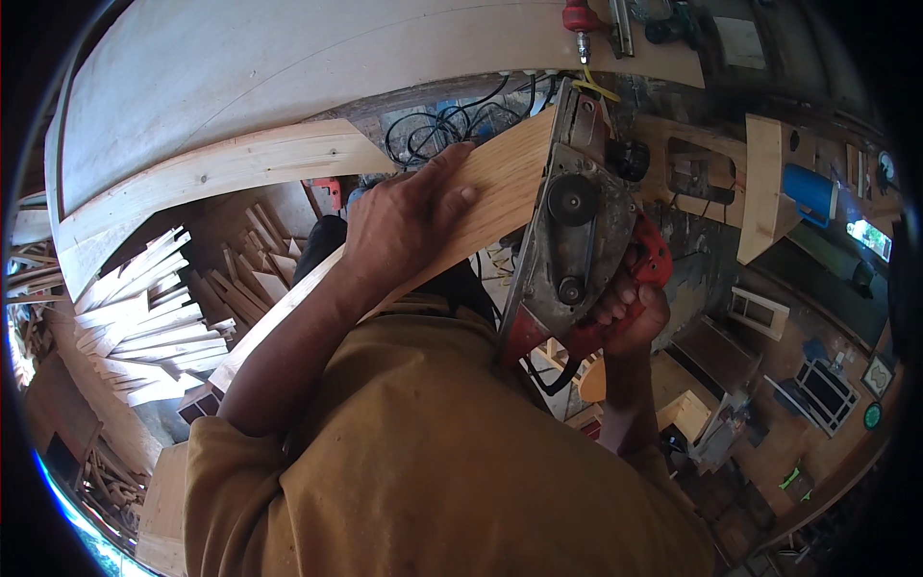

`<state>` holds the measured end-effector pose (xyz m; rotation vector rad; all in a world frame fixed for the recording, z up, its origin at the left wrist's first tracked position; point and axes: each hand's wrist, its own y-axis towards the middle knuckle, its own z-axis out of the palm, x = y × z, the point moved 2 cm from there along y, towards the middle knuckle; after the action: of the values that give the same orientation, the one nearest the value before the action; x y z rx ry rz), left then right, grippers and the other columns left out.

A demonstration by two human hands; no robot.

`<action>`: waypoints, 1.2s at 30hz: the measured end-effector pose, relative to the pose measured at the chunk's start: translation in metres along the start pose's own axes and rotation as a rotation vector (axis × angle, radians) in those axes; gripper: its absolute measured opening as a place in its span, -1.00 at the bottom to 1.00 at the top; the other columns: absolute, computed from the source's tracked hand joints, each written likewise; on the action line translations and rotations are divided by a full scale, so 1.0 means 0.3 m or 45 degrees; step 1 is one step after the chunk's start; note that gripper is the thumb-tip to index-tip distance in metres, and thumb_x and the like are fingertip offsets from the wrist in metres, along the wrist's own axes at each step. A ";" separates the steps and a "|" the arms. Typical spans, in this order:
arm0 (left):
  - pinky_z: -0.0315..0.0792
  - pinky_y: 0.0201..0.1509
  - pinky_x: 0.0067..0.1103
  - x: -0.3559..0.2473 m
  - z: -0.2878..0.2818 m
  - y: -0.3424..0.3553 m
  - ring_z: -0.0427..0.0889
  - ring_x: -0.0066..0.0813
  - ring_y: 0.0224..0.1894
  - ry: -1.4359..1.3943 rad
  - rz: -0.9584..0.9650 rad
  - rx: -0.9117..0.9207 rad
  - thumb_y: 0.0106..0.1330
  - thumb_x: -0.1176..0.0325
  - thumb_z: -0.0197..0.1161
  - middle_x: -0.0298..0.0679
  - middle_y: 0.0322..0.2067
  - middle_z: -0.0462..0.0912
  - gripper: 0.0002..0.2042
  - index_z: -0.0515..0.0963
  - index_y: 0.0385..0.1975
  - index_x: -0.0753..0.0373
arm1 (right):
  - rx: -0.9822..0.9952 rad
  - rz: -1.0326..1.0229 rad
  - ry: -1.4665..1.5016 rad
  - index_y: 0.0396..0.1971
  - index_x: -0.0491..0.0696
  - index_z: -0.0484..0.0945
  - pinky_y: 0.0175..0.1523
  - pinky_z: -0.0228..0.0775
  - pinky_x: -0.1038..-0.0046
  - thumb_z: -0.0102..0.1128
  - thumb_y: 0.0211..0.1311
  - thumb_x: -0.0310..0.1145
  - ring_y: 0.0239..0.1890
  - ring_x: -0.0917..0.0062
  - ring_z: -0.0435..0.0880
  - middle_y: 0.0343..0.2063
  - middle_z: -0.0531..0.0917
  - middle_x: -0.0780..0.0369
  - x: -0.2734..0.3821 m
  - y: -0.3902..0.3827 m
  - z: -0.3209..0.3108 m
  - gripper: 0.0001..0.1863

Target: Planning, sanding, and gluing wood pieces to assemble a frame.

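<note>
My left hand grips a long light-brown wooden board that slants up to the right across my body. Its thumb and one finger show on the board's face, while the other fingers are partly hidden. At the board's upper right stands an electric hand planer, tilted on its side, its long flat base against the board. The belt and two pulleys are exposed on the planer's side. My right hand is closed round its red handle. A black cord loops below the tool.
A large pale sheet spans the far side, with a light plank along its near edge. Black cables lie coiled beyond the board. Stacked offcuts fill the left. Farther right are a blue container and wooden frames.
</note>
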<state>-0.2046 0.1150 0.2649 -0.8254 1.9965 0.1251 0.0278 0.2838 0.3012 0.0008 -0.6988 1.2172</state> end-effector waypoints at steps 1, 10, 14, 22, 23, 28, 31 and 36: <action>0.49 -0.25 -0.31 -0.002 0.002 -0.002 0.66 -0.12 -0.32 0.001 -0.001 0.000 0.30 -0.06 0.04 -0.09 -0.39 0.66 -0.53 0.36 0.16 -0.06 | 0.001 0.000 0.001 0.00 -0.08 0.32 -0.43 0.29 0.47 0.12 0.11 -0.31 -0.56 0.60 0.38 -0.51 0.43 0.35 0.002 0.001 -0.004 -0.56; 0.49 -0.15 -0.33 -0.028 0.000 -0.009 0.66 -0.11 -0.22 -0.005 -0.064 0.143 0.31 0.00 0.04 -0.03 -0.29 0.65 -0.52 0.34 0.20 -0.01 | 0.039 -0.045 0.014 0.02 -0.09 0.29 -0.42 0.30 0.48 0.11 0.14 -0.30 -0.54 0.61 0.38 -0.48 0.42 0.34 0.024 0.029 -0.022 -0.55; 0.49 -0.20 -0.32 -0.024 0.009 -0.001 0.66 -0.11 -0.27 -0.025 -0.033 0.121 0.31 -0.03 0.04 -0.05 -0.36 0.65 -0.54 0.36 0.17 -0.05 | -0.052 -0.086 -0.016 0.03 -0.10 0.28 -0.43 0.30 0.53 0.09 0.14 -0.27 -0.54 0.66 0.37 -0.51 0.39 0.36 0.054 0.033 -0.016 -0.54; 0.50 -0.18 -0.33 0.010 0.003 0.078 0.67 -0.13 -0.28 -0.069 -0.037 -0.031 0.30 -0.06 0.04 -0.07 -0.39 0.67 -0.52 0.38 0.17 -0.04 | -0.068 0.018 0.026 -0.02 -0.10 0.31 -0.47 0.30 0.50 0.10 0.09 -0.28 -0.57 0.64 0.39 -0.53 0.41 0.35 -0.011 -0.061 0.005 -0.56; 0.50 -0.18 -0.33 0.009 0.000 0.085 0.67 -0.13 -0.28 -0.064 -0.052 -0.034 0.31 -0.06 0.04 -0.07 -0.38 0.67 -0.52 0.38 0.17 -0.02 | -0.062 0.039 0.082 0.00 -0.11 0.30 -0.46 0.32 0.47 0.13 0.07 -0.32 -0.57 0.59 0.40 -0.52 0.43 0.32 -0.027 -0.070 0.004 -0.53; 0.50 -0.15 -0.33 0.010 0.001 0.099 0.67 -0.13 -0.28 -0.103 -0.072 -0.042 0.30 -0.05 0.04 -0.06 -0.37 0.67 -0.52 0.39 0.17 -0.01 | -0.022 0.096 0.172 0.00 -0.10 0.33 -0.45 0.34 0.42 0.16 0.04 -0.39 -0.56 0.52 0.41 -0.50 0.44 0.27 -0.039 -0.084 -0.014 -0.53; 0.51 -0.16 -0.34 0.015 0.011 0.089 0.67 -0.13 -0.28 -0.075 -0.026 -0.102 0.30 -0.05 0.04 -0.07 -0.39 0.67 -0.52 0.39 0.17 -0.02 | -0.031 0.105 0.175 -0.01 -0.10 0.35 -0.45 0.33 0.41 0.16 0.04 -0.40 -0.56 0.53 0.41 -0.51 0.44 0.26 -0.036 -0.075 -0.019 -0.55; 0.52 -0.20 -0.34 0.011 0.013 0.073 0.68 -0.13 -0.32 -0.045 -0.044 -0.061 0.30 -0.07 0.04 -0.07 -0.41 0.67 -0.52 0.39 0.17 -0.02 | -0.032 0.100 0.155 -0.02 -0.08 0.36 -0.45 0.29 0.45 0.12 0.04 -0.40 -0.56 0.55 0.39 -0.51 0.44 0.28 -0.028 -0.058 -0.023 -0.57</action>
<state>-0.2160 0.1318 0.2550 -0.8818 1.9519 0.1671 0.0446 0.2727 0.2977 -0.1218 -0.6121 1.2728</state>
